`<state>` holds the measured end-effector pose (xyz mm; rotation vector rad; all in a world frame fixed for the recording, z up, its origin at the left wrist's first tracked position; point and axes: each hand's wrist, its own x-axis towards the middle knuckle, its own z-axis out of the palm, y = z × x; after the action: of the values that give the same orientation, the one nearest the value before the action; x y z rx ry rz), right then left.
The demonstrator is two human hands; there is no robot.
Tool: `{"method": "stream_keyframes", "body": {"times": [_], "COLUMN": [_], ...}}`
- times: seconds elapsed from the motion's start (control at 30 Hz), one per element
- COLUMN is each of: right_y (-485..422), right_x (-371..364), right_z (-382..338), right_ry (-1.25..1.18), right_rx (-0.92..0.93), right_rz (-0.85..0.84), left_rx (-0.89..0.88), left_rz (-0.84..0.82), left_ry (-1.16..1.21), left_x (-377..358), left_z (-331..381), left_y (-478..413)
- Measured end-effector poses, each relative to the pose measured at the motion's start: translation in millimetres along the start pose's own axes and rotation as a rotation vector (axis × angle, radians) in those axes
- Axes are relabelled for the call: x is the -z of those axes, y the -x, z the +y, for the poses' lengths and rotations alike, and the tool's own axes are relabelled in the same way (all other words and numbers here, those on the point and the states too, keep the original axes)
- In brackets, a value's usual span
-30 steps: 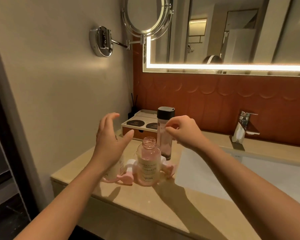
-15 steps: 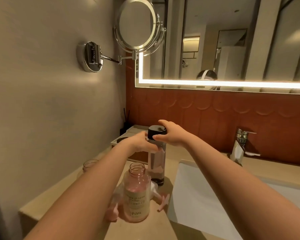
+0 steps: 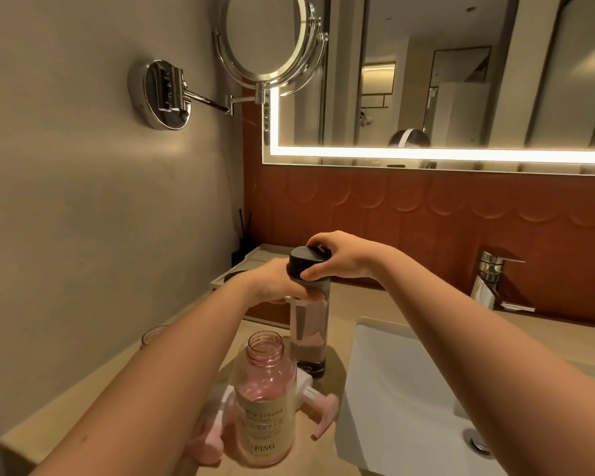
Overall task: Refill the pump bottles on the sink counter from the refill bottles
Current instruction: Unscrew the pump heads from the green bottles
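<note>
A tall clear refill bottle point(image 3: 308, 333) with a black cap point(image 3: 304, 262) stands on the beige counter point(image 3: 358, 304) beside the sink. My left hand point(image 3: 272, 281) grips its neck just under the cap. My right hand point(image 3: 340, 255) grips the cap from above and the right. In front stands a pink pump bottle point(image 3: 265, 403) with its neck uncovered and some pink liquid inside. Two pink-and-white pump heads point(image 3: 318, 407) lie on the counter around it. The mouth of a second uncovered pink bottle point(image 3: 153, 334) peeks out behind my left forearm.
A white sink basin point(image 3: 399, 400) with a drain lies to the right, a chrome tap point(image 3: 492, 273) behind it. A tray box point(image 3: 251, 269) sits in the back corner by a reed diffuser point(image 3: 243, 242). A swing-arm round mirror point(image 3: 268, 39) juts from the left wall.
Both hands have moved onto the tall refill bottle: the left from above the pink bottles to the neck, the right onto the black cap. The camera has moved closer and looks more steeply down.
</note>
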<state>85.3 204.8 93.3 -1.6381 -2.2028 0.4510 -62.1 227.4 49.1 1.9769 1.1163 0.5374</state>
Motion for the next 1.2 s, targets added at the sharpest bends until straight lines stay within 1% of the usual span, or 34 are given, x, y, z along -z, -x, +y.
{"method": "stream_keyframes", "body": {"times": [0.07, 0.13, 0.23, 0.27, 0.33, 0.4, 0.57, 0.77, 0.97, 1.1, 1.2], "right_y": [-2.2, -3.7, -6.7, -8.3, -10.5, -11.7, -12.8, -15.3, -15.3, -10.9, -3.1], "right_x": [2.9, 2.8, -7.3, -11.1, -16.1, -20.1, -27.8, -20.7, -18.5, -16.1, -1.1], "right_z": [-5.4, -12.6, -23.3, -25.7, -29.7, -33.0, -43.1, -32.2, -23.9, -16.3, -10.5], "right_ry": [0.079, 0.186, 0.445, 0.493, 0.493, 0.474, 0.589, 0.500, 0.444, 0.372, 0.117], "right_rx": [-0.027, -0.092, -0.170, -0.177, -0.195, -0.218, -0.304, -0.260, -0.166, -0.034, -0.015], "right_rz": [-0.002, 0.020, 0.126, 0.166, 0.215, 0.229, 0.227, 0.217, 0.229, 0.093, -0.063], "left_rx": [-0.015, -0.018, -0.012, -0.009, 0.004, 0.004, -0.020, -0.054, -0.088, -0.061, -0.052], "left_rz": [-0.004, 0.008, 0.040, 0.051, 0.068, 0.074, 0.097, 0.121, 0.134, 0.111, 0.108], "left_ry": [0.002, 0.027, 0.094, 0.119, 0.138, 0.121, 0.088, 0.056, 0.068, 0.141, 0.137], "left_x": [-0.7, -1.8, -2.7, -3.2, -4.8, -6.4, -9.2, -10.8, -12.0, -9.6, -10.5], "left_z": [-1.0, -3.1, -6.8, -8.0, -8.1, -8.4, -9.2, -12.2, -10.9, -17.9, -16.5], "left_y": [-1.3, -2.1, -2.6, -3.7, -3.0, -2.8, -0.9, -3.5, 0.3, 2.8, 0.0]}}
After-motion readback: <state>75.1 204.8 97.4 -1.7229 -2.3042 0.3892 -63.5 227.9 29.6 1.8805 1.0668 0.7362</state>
